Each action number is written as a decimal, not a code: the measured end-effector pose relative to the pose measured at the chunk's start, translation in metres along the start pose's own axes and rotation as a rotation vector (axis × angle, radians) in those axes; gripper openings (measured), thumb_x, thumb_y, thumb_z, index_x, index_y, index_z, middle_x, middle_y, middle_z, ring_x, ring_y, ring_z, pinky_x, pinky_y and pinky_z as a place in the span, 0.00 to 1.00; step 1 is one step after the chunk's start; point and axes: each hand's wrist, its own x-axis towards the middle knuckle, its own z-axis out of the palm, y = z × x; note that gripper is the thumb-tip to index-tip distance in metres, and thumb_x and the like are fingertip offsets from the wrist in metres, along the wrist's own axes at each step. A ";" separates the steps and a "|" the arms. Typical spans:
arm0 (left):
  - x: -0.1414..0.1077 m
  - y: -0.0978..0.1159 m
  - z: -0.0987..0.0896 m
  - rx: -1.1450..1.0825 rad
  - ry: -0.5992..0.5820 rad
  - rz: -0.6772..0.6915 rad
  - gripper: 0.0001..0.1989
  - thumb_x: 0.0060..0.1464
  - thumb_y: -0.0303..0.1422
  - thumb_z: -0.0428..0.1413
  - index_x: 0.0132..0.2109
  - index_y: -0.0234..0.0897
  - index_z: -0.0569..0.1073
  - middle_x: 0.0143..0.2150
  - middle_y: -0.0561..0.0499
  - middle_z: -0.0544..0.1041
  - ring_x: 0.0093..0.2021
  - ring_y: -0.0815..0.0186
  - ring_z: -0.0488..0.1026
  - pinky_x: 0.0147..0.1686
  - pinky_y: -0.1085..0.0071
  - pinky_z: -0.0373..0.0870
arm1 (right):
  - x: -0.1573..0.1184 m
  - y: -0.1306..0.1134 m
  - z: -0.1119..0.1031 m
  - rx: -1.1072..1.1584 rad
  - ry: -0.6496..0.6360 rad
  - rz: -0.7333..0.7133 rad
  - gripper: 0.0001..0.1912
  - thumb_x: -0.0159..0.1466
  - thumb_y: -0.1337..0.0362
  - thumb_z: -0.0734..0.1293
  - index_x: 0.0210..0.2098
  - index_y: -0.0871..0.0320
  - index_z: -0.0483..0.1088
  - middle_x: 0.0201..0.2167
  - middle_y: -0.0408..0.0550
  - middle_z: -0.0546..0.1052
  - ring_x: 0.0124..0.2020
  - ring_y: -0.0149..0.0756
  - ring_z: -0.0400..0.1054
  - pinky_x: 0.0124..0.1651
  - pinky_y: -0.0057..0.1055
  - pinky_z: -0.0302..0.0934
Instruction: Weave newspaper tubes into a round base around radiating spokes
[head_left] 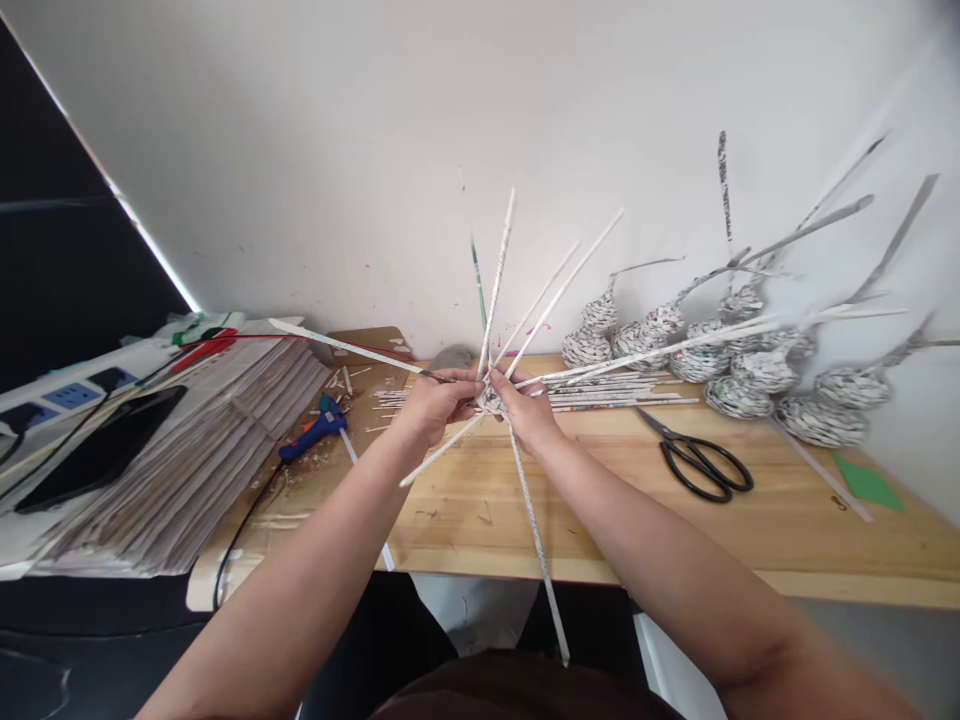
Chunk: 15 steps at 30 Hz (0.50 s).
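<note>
Both hands meet above the middle of the table around the woven centre of a star of rolled newspaper sticks. My left hand is closed on its left side, and my right hand pinches it from the right with the thumb on top. Sticks radiate in every direction: one paper stick points down toward my body, another rises toward the wall. A long stick reaches out to the left. The fingertips partly cover the weave where the sticks cross.
A bundle of paper sticks lies behind my hands. Black-handled scissors rest on the right, before several woven paper gourds. To the left are a blue glue gun, a newspaper stack, a phone and a power strip.
</note>
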 end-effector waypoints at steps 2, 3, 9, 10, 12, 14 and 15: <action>-0.001 -0.003 0.000 -0.023 0.008 0.003 0.12 0.33 0.26 0.69 0.29 0.30 0.77 0.23 0.50 0.76 0.22 0.70 0.73 0.22 0.77 0.71 | -0.001 0.002 0.001 0.017 0.036 -0.001 0.16 0.54 0.53 0.73 0.34 0.59 0.75 0.18 0.39 0.70 0.17 0.26 0.58 0.20 0.26 0.51; -0.001 -0.005 0.001 -0.041 0.015 0.008 0.11 0.33 0.25 0.69 0.29 0.30 0.77 0.24 0.49 0.76 0.23 0.70 0.73 0.23 0.76 0.72 | -0.001 0.003 0.001 0.019 0.051 0.001 0.15 0.53 0.54 0.73 0.33 0.59 0.75 0.19 0.39 0.71 0.18 0.26 0.59 0.20 0.26 0.52; -0.003 -0.010 0.000 -0.095 0.069 0.025 0.12 0.34 0.22 0.69 0.30 0.28 0.76 0.28 0.46 0.79 0.27 0.67 0.76 0.30 0.73 0.77 | -0.003 0.005 0.002 0.004 0.037 0.031 0.20 0.56 0.48 0.70 0.34 0.59 0.75 0.18 0.40 0.70 0.17 0.26 0.58 0.19 0.26 0.50; -0.003 -0.011 -0.001 -0.096 0.073 0.038 0.13 0.34 0.22 0.69 0.30 0.28 0.76 0.28 0.46 0.79 0.27 0.68 0.76 0.30 0.73 0.77 | -0.004 0.005 0.002 -0.009 0.036 0.035 0.21 0.56 0.47 0.70 0.34 0.59 0.75 0.18 0.40 0.70 0.17 0.26 0.57 0.19 0.27 0.49; -0.003 -0.015 -0.002 -0.093 0.086 0.084 0.14 0.33 0.25 0.71 0.30 0.28 0.76 0.29 0.46 0.79 0.27 0.68 0.76 0.31 0.73 0.77 | -0.004 0.007 0.002 -0.039 0.047 0.029 0.20 0.56 0.47 0.70 0.34 0.59 0.75 0.18 0.40 0.70 0.17 0.26 0.58 0.19 0.27 0.50; -0.002 -0.020 -0.002 -0.066 0.118 0.150 0.15 0.32 0.28 0.71 0.30 0.28 0.77 0.29 0.46 0.79 0.27 0.68 0.76 0.31 0.72 0.77 | -0.004 0.008 0.002 -0.066 0.070 0.013 0.18 0.55 0.50 0.71 0.33 0.59 0.75 0.19 0.40 0.71 0.19 0.27 0.60 0.21 0.27 0.53; -0.002 -0.023 -0.001 -0.040 0.142 0.184 0.15 0.33 0.30 0.71 0.30 0.29 0.77 0.28 0.47 0.79 0.27 0.68 0.76 0.31 0.72 0.77 | -0.004 0.008 0.002 -0.079 0.082 0.006 0.17 0.55 0.50 0.71 0.33 0.59 0.75 0.19 0.40 0.71 0.19 0.28 0.61 0.23 0.27 0.54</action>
